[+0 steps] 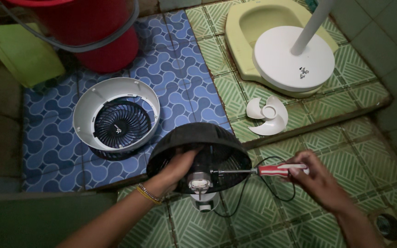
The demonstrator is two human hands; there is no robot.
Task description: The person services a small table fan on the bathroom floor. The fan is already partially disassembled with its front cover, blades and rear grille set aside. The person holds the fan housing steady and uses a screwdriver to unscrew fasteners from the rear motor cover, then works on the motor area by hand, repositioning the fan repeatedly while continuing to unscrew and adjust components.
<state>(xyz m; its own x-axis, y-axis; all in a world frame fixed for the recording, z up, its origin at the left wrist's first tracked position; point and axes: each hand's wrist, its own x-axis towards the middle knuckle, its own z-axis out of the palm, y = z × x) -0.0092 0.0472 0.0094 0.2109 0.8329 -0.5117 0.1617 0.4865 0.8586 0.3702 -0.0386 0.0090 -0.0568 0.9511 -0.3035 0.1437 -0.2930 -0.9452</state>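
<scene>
Dark, dome-shaped fan housing [198, 138], rear grille showing, tilted up off the floor and cupped from inside by the left hand [180, 166], fingers curled on its rim. Pale motor hub [200, 183] with short shaft poking out just beside that hand's palm. Right hand [315, 177] clenched round the red-and-white handle of a screwdriver [258, 171], metal shank lying level, tip meeting the hub; possibly seated in a screw, too dim to tell. Thin black cable [272, 195] looping below the shank, between the two hands.

Beyond the left hand, a white front grille [116, 115] lying face down, well apart. Beyond the right hand, a white three-blade propeller [266, 115], then a round white stand base [294, 57] with pole, resting on a pale yellow squat pan [240, 27]. Far past the left hand, a red bucket [106, 32] and a green dustpan [19, 53].

Underneath, green patterned tiles [253, 220]; blue patterned tiles [180, 69] farther off. Dim, tiled washroom corner.
</scene>
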